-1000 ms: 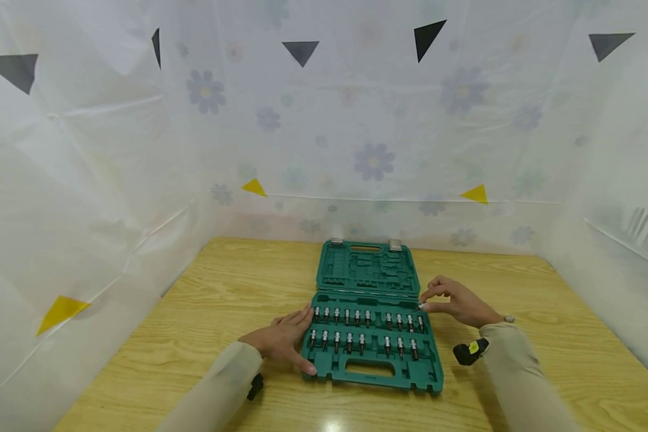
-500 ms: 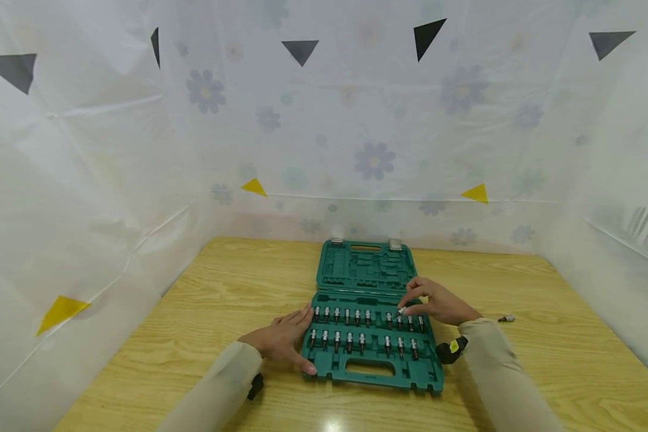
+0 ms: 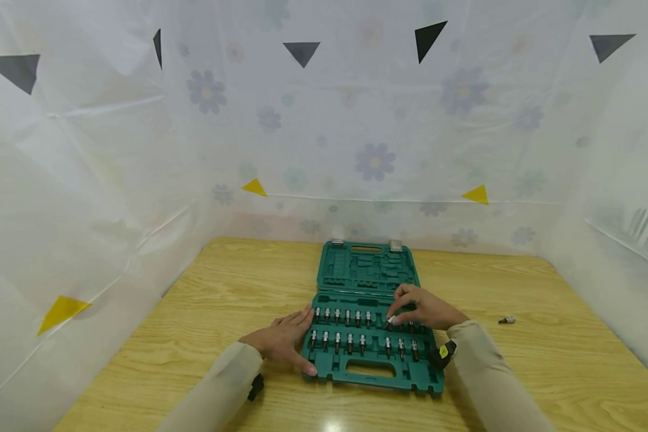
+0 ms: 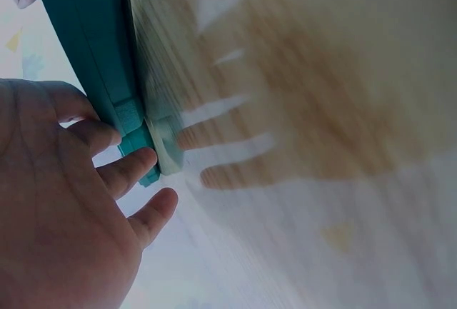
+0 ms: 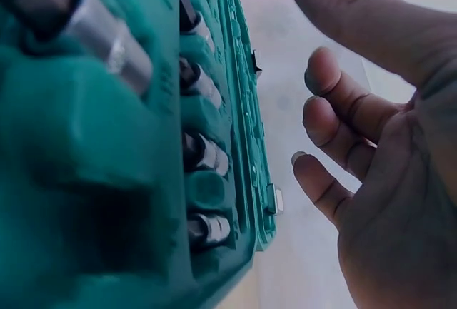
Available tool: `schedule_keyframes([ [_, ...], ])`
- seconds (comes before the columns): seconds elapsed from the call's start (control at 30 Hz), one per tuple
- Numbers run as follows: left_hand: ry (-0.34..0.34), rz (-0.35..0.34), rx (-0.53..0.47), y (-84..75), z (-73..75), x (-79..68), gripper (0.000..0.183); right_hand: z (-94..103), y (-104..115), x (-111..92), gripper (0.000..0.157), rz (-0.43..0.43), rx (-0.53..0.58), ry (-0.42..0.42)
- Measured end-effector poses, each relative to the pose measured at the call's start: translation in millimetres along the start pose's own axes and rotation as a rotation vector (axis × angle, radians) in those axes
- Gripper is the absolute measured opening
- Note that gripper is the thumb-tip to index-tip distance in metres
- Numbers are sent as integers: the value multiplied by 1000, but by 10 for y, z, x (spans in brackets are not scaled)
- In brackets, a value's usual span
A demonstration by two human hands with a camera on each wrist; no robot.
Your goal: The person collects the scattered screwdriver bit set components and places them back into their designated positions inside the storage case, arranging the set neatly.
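Note:
An open green tool case [image 3: 369, 379] lies on the table, its lower half holding two rows of bit sockets [image 3: 349, 342] with silver bases and dark tips. Thumb and index finger of my right hand [image 3: 429, 309] pinch a bit socket [image 3: 390, 321] over the upper row, right of the middle gap. The right wrist view shows seated bit sockets [image 5: 207, 153] beside the hand, its other fingers loosely bent; the pinched one is out of that view. My left hand [image 3: 283, 339] rests against the case's left edge, fingers extended, thumb at the near corner.
A loose bit socket [image 3: 506, 320] lies on the wooden table [image 3: 540, 354] to the right of the case. The moulded lid [image 3: 367, 267] leans open at the back. Patterned plastic sheeting [image 3: 324, 138] surrounds the table at the back and sides.
My right hand has moved left and slightly nearer, from the case's upper right corner to beside the middle gap, with the bit socket. The loose bit socket has come into fuller view. Left hand unmoved.

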State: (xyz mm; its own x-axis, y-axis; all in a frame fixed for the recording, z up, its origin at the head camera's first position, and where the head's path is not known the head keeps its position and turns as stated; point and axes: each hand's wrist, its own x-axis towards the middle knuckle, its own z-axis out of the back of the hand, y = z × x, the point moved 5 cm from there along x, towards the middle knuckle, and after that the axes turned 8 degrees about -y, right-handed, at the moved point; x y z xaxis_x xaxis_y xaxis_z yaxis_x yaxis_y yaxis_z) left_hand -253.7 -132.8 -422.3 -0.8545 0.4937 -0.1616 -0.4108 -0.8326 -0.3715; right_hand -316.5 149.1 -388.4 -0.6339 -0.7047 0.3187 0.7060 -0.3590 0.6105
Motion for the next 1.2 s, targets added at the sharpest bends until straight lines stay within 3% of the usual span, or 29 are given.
schedule_keyframes([
  [1.2, -6, -14, 9, -9, 5, -3, 115, -205, 133, 109, 18, -6, 29, 89],
])
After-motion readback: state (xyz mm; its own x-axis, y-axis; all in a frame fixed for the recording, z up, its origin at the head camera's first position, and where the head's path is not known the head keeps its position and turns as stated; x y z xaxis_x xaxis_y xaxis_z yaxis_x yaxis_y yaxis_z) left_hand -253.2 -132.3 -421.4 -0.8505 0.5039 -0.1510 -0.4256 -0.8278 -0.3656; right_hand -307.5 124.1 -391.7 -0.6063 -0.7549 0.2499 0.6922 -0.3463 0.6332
